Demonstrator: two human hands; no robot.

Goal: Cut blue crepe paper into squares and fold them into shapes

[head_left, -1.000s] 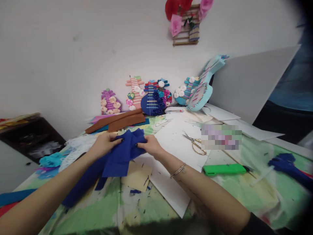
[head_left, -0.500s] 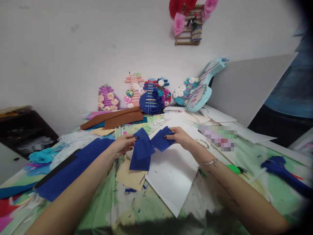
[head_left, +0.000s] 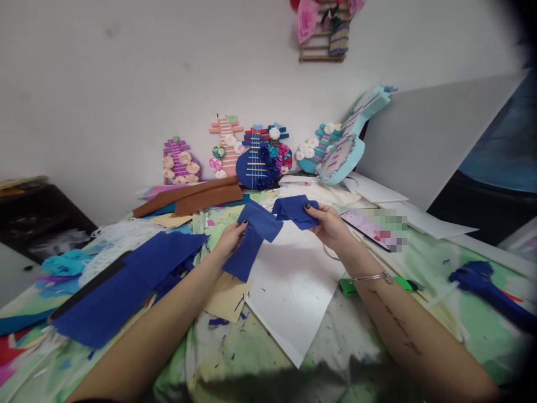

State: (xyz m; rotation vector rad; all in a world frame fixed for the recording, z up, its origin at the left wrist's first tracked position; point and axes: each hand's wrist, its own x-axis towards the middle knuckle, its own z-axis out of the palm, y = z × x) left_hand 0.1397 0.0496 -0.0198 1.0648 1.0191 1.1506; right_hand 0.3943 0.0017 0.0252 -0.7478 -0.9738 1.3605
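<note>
While held, felt strip (head_left: 255, 235) spans hands.

Bright, even light; soft focus, dark warped right corners.

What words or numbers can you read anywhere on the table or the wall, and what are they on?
None can be read.
The card by the right hand is blurred out, so any print on it is unreadable.
The blue felt pieces held by the left hand and the right hand are plain.
The guitar-shaped crafts by the wall carry flowers and stripes, no letters.
The green tool shows no readable label.
</note>
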